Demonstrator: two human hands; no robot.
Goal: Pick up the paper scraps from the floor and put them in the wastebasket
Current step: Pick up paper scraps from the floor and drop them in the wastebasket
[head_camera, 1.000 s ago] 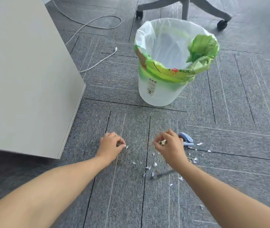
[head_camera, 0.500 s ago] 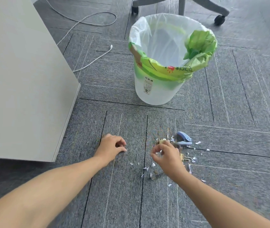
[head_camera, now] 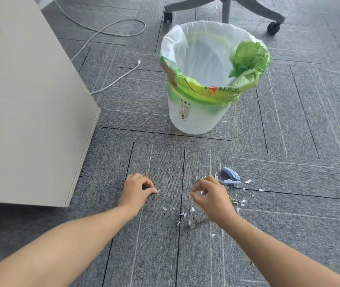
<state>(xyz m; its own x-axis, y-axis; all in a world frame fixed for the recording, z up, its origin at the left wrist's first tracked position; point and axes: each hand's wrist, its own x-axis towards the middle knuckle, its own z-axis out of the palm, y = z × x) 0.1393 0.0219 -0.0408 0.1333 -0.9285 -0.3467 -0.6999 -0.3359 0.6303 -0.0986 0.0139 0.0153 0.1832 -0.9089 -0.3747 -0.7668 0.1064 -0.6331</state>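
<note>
Scraps [head_camera: 192,209] strewn on the floor [head_camera: 289,235], near side of the wastebasket [head_camera: 194,119], mostly around the right hand [head_camera: 210,195]. Probably feather-light, limp, prone to cling to carpet pile and flutter off; best pinched singly at an edge with fingertips. Right fingers clamped on a scrap; left hand [head_camera: 137,190] fingers curled, tips at a scrap, grip impossible to tell. Against a second ago: right hand drawn back off the punch [head_camera: 230,176], left unmoved.
</note>
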